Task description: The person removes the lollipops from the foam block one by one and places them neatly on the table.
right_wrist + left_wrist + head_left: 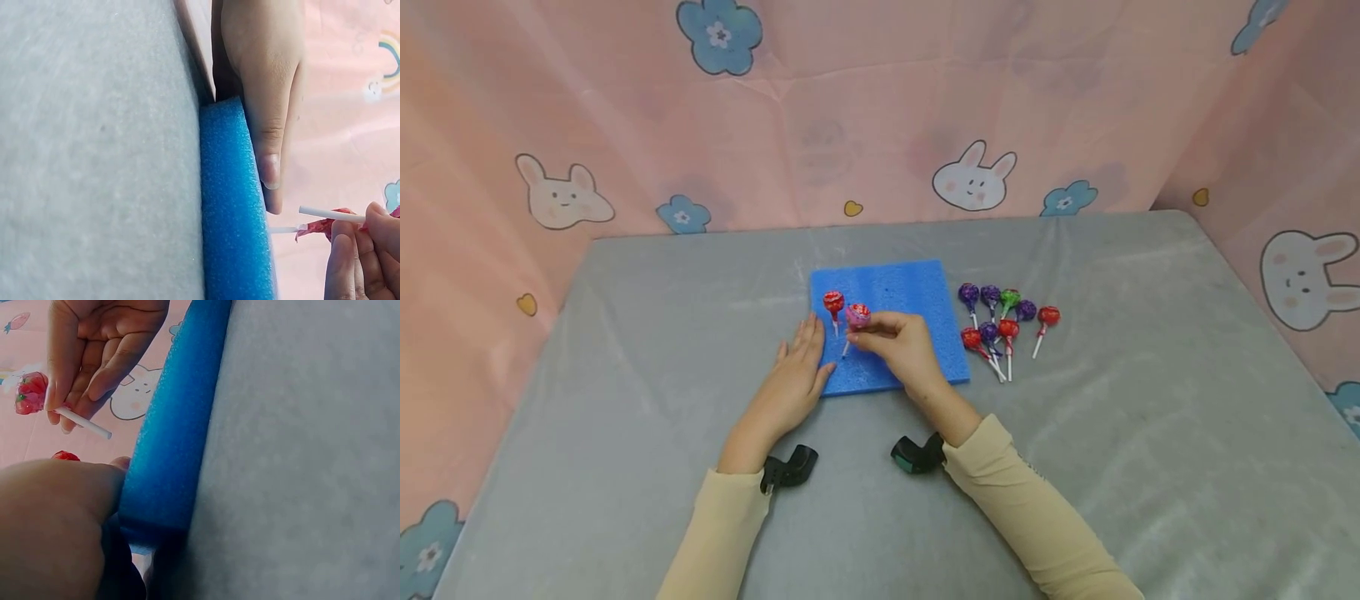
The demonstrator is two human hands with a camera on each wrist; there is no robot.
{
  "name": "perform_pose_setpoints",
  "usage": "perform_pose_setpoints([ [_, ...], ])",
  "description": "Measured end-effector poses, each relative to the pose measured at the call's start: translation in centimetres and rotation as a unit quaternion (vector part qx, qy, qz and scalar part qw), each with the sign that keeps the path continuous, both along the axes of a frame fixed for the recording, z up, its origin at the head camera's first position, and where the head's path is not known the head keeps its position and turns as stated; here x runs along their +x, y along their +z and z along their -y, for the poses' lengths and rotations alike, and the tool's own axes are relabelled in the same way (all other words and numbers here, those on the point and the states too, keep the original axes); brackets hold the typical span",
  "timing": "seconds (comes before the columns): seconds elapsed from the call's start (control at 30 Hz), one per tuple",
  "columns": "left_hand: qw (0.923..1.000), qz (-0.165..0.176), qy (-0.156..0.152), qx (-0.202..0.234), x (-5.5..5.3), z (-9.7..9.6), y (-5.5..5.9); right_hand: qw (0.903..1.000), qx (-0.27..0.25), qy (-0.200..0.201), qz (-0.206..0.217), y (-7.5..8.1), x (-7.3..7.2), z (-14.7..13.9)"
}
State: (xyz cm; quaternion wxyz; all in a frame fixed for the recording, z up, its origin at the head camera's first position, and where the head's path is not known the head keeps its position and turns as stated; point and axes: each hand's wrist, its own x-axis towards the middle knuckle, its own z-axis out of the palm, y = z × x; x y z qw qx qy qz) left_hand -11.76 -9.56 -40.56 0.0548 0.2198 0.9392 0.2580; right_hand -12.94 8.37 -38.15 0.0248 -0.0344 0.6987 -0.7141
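Observation:
A blue foam block (pixel 902 367) lies on the table, and a red lollipop (pixel 833 302) stands upright in it near its left side. My right hand (pixel 901 343) pinches a pink lollipop (pixel 858 316) just under its wrapped head. In the right wrist view the white stick (pixel 331 214) of that lollipop ends clear of the foam. My left hand (pixel 790 379) rests along the block's left edge with straight fingers, the thumb on its near left corner. In the left wrist view, most of the standing red lollipop (pixel 65 455) is hidden behind the left hand.
Right of the block lies a loose group of wrapped lollipops: purple ones (pixel 968 294), a green one (pixel 1010 298) and red ones (pixel 1008 330). Another red lollipop (pixel 1048 316) lies slightly apart. A pink curtain (pixel 865 117) hangs behind the grey table (pixel 662 350).

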Motion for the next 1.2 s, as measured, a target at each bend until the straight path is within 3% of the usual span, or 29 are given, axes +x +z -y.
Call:
perform_pose_setpoints([
  [0.5, 1.0, 0.003, 0.006, -0.002, -0.1, 0.4, 0.2, 0.9999, 0.014, -0.002, -0.008, 1.2, 0.4, -2.7],
  [1.0, 1.0, 0.001, 0.001, -0.008, -0.3, 0.4, 0.5, 0.9975, 0.048, -0.033, -0.039, 1.2, 2.3, -10.3],
  [1.2, 1.0, 0.005, -0.005, -0.007, 0.1, -0.2, 0.3, 0.9934, 0.1, -0.047, -0.028, 1.7, 2.7, -13.9],
])
